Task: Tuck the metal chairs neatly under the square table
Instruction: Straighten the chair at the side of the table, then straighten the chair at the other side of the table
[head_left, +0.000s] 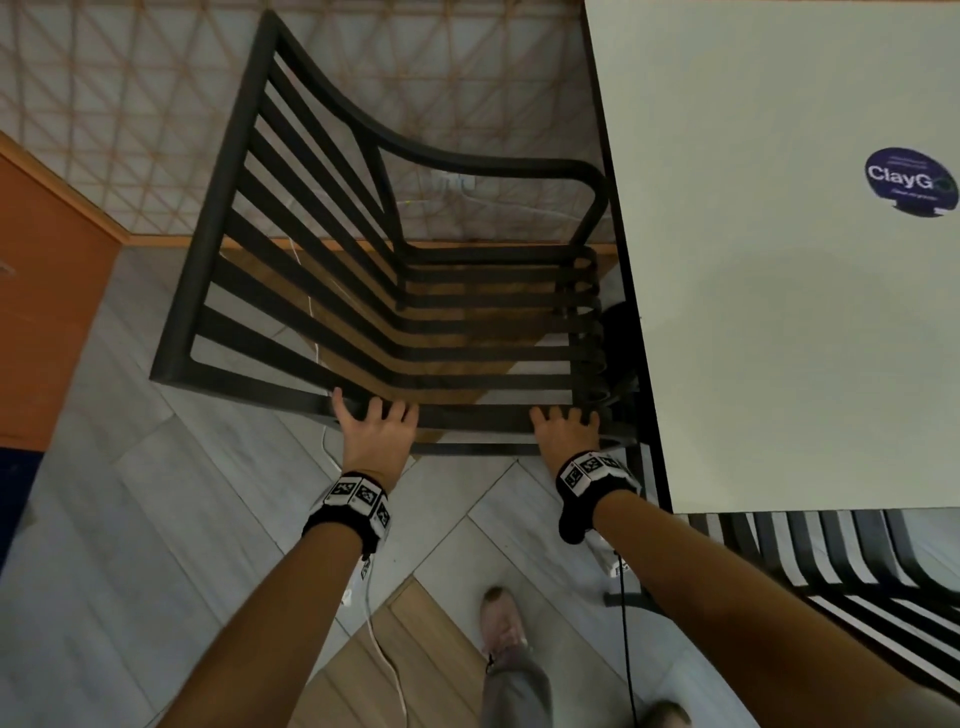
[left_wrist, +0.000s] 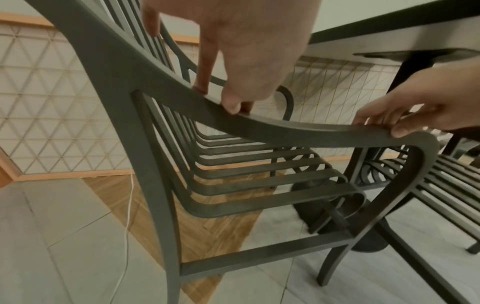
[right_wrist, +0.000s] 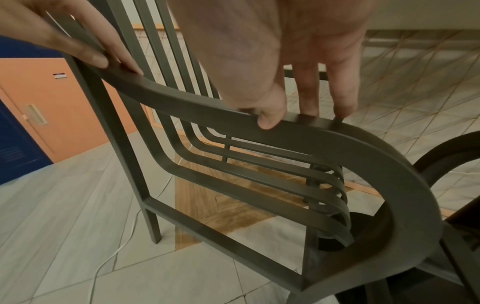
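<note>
Both hands lay on the near armrest (head_left: 467, 415) of the dark slatted metal chair (head_left: 322, 270), the left hand (head_left: 375, 431) toward the backrest end and the right hand (head_left: 566, 434) toward the front curl, close to the table edge. On each, the fingers went over the top of the rail while the thumb pressed its near face, so the armrest was pinched rather than merely touched; the wrist views showed this plainly, left thumb (left_wrist: 231, 105) and right thumb (right_wrist: 270, 120) both tight against the metal. That chair stood beside the square table (head_left: 779, 312), its seat front already just under the tabletop's left edge, its backrest well out to the left. Its seat slats ran toward the table, so the push would seemingly go rightward along them, across the person's arms, with the right hand nearer the table. A second chair (head_left: 857, 582) sat partly under the near edge. On the tabletop a round dark sticker (head_left: 909, 182) read "ClayG", the rest cut off; its smaller print was too fine to read.
</note>
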